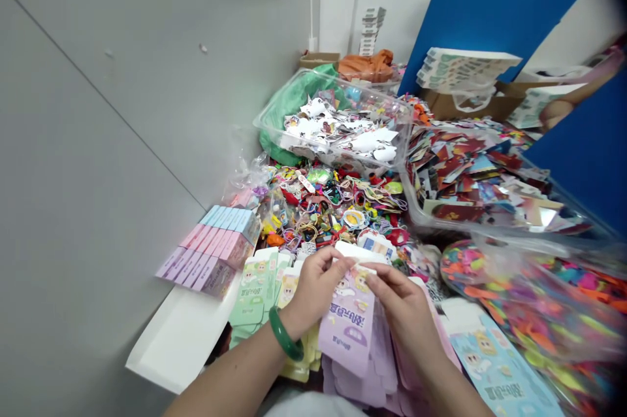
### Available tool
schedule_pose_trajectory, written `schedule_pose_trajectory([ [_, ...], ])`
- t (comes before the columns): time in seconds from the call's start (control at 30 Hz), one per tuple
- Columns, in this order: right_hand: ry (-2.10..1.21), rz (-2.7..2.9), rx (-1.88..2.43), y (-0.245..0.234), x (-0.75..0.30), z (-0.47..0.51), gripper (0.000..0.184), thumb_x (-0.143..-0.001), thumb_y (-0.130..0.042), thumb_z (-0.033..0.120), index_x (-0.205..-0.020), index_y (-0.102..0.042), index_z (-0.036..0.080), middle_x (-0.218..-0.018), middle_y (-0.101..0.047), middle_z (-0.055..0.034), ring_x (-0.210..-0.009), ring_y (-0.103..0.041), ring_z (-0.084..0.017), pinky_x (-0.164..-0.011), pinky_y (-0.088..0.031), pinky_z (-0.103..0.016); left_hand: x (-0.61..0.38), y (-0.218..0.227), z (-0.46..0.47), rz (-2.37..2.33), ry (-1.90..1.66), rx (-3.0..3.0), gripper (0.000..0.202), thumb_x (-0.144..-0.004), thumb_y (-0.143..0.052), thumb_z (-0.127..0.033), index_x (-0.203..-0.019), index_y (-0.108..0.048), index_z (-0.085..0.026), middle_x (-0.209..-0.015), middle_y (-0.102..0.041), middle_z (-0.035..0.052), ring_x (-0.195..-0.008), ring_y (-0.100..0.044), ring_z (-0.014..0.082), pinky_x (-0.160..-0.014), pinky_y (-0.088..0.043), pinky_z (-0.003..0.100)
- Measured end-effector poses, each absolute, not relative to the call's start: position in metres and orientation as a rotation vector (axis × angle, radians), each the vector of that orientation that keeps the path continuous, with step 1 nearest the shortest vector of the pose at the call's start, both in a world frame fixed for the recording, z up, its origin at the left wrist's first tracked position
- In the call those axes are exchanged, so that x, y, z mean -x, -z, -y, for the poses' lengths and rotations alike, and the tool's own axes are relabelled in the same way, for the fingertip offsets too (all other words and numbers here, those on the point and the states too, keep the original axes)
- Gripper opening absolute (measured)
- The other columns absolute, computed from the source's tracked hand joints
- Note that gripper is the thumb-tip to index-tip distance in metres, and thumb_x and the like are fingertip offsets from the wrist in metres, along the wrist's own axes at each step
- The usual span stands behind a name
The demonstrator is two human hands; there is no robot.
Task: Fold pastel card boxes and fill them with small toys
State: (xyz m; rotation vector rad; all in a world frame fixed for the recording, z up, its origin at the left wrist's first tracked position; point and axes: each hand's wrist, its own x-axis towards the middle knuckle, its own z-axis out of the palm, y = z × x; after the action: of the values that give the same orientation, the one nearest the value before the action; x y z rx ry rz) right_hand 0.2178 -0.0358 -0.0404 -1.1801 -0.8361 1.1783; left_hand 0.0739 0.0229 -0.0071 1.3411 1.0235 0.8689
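Between my two hands is a flat purple cartoon-printed box (345, 332), its white top edge pinched in my fingers. My left hand (318, 283), with a green bangle on the wrist, grips the upper left corner. At the upper right corner, my right hand (399, 296) pinches the same edge. More flat purple boxes (360, 384) lie beneath it in a stack. To the left are green flat boxes (252, 299) and yellow flat boxes (306, 358). A blue flat box (494, 358) lies on the right, and a pink one is partly hidden behind my right forearm.
Folded boxes in rows (215, 244) stand on a white board (181, 332) by the grey partition (98, 142). Small trinkets (337, 201) are heaped ahead. Clear bins hold white cutouts (343, 133) and colourful cards (480, 172). Balloons in plastic bags (543, 312) lie right. Another person's hand (556, 113) shows.
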Motion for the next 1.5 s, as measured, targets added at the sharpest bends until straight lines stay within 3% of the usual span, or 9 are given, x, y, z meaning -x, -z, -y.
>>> schedule_pose_trajectory([
  [0.1,-1.069,1.001,1.218,0.034,-0.223,0.037,0.025,-0.078,-0.072,0.042,-0.066,-0.070,0.020,-0.069,-0.062,-0.0011,-0.068,-0.056,-0.016,-0.065,-0.046,-0.027,-0.072,0.004,-0.020,-0.939,-0.804,-1.208,0.041,-0.075,-0.073,-0.040,-0.108,-0.058,-0.021,-0.066,-0.053,-0.0057,-0.058,-0.047,0.0101,-0.057,-0.035,0.023],
  [0.2,-1.026,0.975,1.191,0.028,-0.228,0.037,0.021,-0.077,-0.073,0.040,-0.090,-0.074,0.024,-0.075,-0.066,-0.0015,-0.070,-0.059,-0.017,-0.065,-0.048,-0.028,-0.069,0.004,-0.014,-0.710,-0.647,-0.951,0.078,-0.065,-0.083,-0.038,-0.130,-0.043,-0.026,-0.091,-0.065,0.0008,-0.070,-0.062,0.0142,-0.066,-0.046,0.026],
  [0.3,-0.974,0.948,1.150,0.024,-0.230,0.037,0.042,-0.077,-0.074,0.034,-0.118,-0.065,0.030,-0.086,-0.069,-0.0015,-0.075,-0.063,-0.017,-0.067,-0.051,-0.029,-0.067,0.006,-0.011,-0.567,-0.419,-0.782,0.067,-0.057,-0.087,-0.038,-0.113,-0.058,-0.016,-0.090,-0.067,0.0065,-0.071,-0.066,0.0170,-0.067,-0.049,0.028],
  [0.47,-0.788,1.208,1.141,0.020,-0.236,0.036,0.007,-0.081,-0.071,0.029,-0.087,-0.071,0.026,-0.093,-0.073,-0.0033,-0.087,-0.068,-0.019,-0.078,-0.054,-0.031,-0.065,0.008,-0.011,-0.635,-0.391,-0.788,0.043,-0.059,-0.085,-0.036,-0.088,-0.066,-0.012,-0.077,-0.067,0.0045,-0.060,-0.061,0.0123,-0.060,-0.046,0.024],
  [0.57,-0.806,1.332,1.145,0.014,-0.238,0.035,0.004,-0.084,-0.068,0.028,-0.082,-0.070,0.025,-0.095,-0.075,-0.0034,-0.090,-0.070,-0.021,-0.080,-0.055,-0.032,-0.062,0.009,-0.013,-0.665,-0.381,-0.869,0.036,-0.060,-0.085,-0.033,-0.082,-0.066,-0.012,-0.071,-0.064,0.0015,-0.057,-0.056,0.0093,-0.058,-0.042,0.022],
  [0.7,-0.566,1.501,1.208,0.007,-0.238,0.034,0.018,-0.087,-0.063,0.024,-0.100,-0.074,0.025,-0.096,-0.076,-0.0027,-0.086,-0.072,-0.019,-0.075,-0.057,-0.029,-0.060,0.008,-0.014,-0.689,-0.347,-0.894,0.038,-0.060,-0.084,-0.035,-0.085,-0.066,-0.012,-0.073,-0.064,0.0020,-0.060,-0.057,0.0107,-0.061,-0.042,0.024],
  [0.87,-0.487,1.471,1.243,0.007,-0.242,0.030,0.014,-0.086,-0.063,0.022,-0.090,-0.076,0.024,-0.084,-0.077,0.0005,-0.071,-0.073,-0.016,-0.063,-0.057,-0.023,-0.057,0.004,-0.014,-0.642,-0.289,-0.965,0.041,-0.059,-0.085,-0.030,-0.094,-0.070,-0.013,-0.085,-0.068,0.0032,-0.072,-0.058,0.0126,-0.072,-0.044,0.026],
  [1.07,-0.254,1.642,1.027,0.012,-0.240,0.034,0.040,-0.084,-0.059,0.005,-0.115,-0.071,0.029,-0.098,-0.076,-0.0001,-0.087,-0.071,-0.016,-0.080,-0.057,-0.028,-0.058,0.007,-0.016,-0.690,-0.293,-0.842,0.036,-0.056,-0.084,-0.033,-0.083,-0.070,-0.013,-0.077,-0.067,0.0035,-0.062,-0.059,0.0131,-0.061,-0.042,0.025],
  [1.5,-0.819,1.337,1.155,0.005,-0.240,0.040,0.019,-0.080,-0.072,0.020,-0.094,-0.077,0.032,-0.089,-0.077,0.0011,-0.079,-0.073,-0.016,-0.071,-0.059,-0.024,-0.058,-0.003,-0.021,-0.590,-0.211,-1.145,0.034,-0.066,-0.081,-0.037,-0.088,-0.066,-0.016,-0.077,-0.057,-0.0019,-0.068,-0.049,0.0109,-0.069,-0.039,0.025],
])
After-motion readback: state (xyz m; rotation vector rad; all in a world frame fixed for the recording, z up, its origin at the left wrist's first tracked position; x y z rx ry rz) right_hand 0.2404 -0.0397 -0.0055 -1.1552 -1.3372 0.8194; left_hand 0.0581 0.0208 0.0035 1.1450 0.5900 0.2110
